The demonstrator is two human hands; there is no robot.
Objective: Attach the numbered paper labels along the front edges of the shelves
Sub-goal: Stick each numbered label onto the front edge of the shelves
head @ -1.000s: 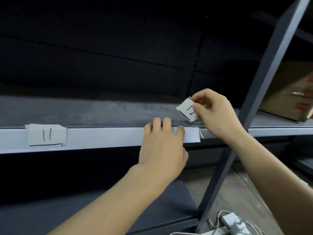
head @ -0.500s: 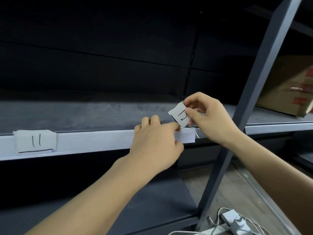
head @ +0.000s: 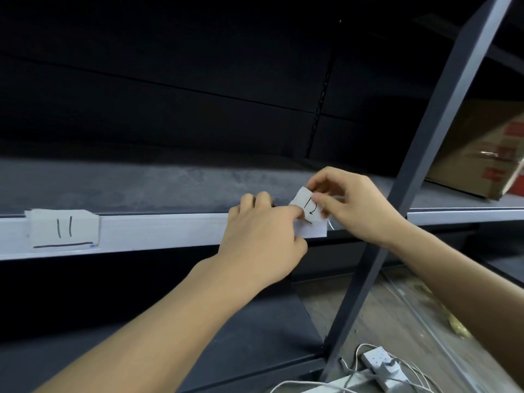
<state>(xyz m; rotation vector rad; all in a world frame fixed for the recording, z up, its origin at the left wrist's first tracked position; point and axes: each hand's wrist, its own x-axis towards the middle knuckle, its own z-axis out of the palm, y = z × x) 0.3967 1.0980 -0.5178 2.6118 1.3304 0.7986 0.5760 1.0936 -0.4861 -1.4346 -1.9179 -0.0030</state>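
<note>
A white paper label marked 12 (head: 306,206) is pinched between the thumb and fingers of my right hand (head: 351,205), tilted, just above the right end of the shelf's white front edge strip (head: 158,231). My left hand (head: 263,239) rests on that strip, fingers hooked over its top, with its forefinger touching the label's lower left corner. A label marked 11 (head: 64,229) is stuck on the strip far to the left. The label's lower edge is partly hidden by my left fingers.
A dark slanted metal upright (head: 419,154) crosses just right of my right hand. A cardboard box (head: 482,154) sits on the neighbouring shelf at right. A white power strip (head: 380,364) with cables lies on the floor below. A lower dark shelf (head: 255,336) lies beneath.
My right hand has brought the 12 label down and left toward the strip. My left hand shifted its fingers right until the forefinger met the label's corner.
</note>
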